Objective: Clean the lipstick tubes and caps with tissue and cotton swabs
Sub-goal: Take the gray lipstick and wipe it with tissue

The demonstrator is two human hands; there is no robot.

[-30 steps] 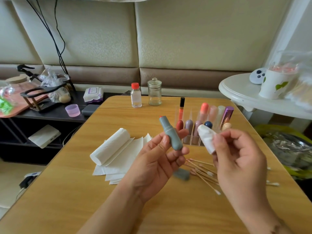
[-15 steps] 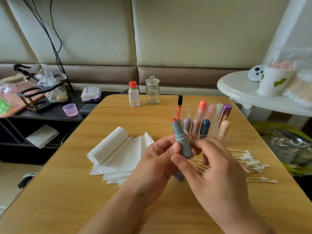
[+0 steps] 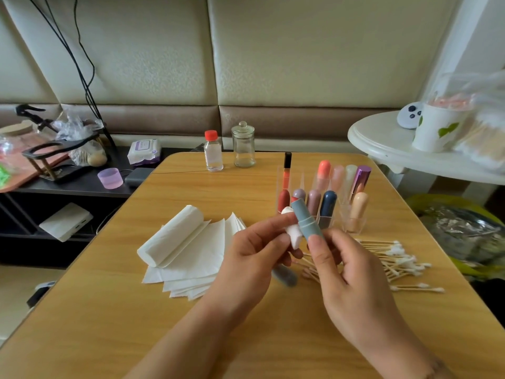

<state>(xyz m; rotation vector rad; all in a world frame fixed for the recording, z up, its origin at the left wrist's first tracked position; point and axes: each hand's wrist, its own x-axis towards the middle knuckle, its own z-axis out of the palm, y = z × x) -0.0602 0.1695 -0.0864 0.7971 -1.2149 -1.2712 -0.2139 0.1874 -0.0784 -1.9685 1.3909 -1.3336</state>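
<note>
Grey-blue plastic is what you have between your hands: the lipstick tube point(image 3: 306, 220) stands tilted above the worktop point(image 3: 109, 310), its open top leaning away and to the left, with a bit of red showing at the rim. Your right hand point(image 3: 352, 283) pinches the tube's lower end between thumb and fingertips. Your left hand point(image 3: 254, 258) grips a small wad of white tissue point(image 3: 293, 233), fingers curled round it, and holds it against the tube's left side.

Under your hands lies the matching grey-blue cap point(image 3: 284, 276), on its side on the wood. Just to the right of it a loose heap of cotton swabs point(image 3: 393, 262) spreads over the worktop. To the left sits a roll of tissue point(image 3: 169, 237) on a fanned stack of tissue sheets point(image 3: 191, 266).

Beyond the tube, a clear organiser point(image 3: 325, 220) holds the other lipsticks point(image 3: 328, 205) upright in its compartments. At the far edge stand a small bottle with a red cap point(image 3: 213, 154) and, just beside it, a lidded glass jar point(image 3: 243, 144).
</note>
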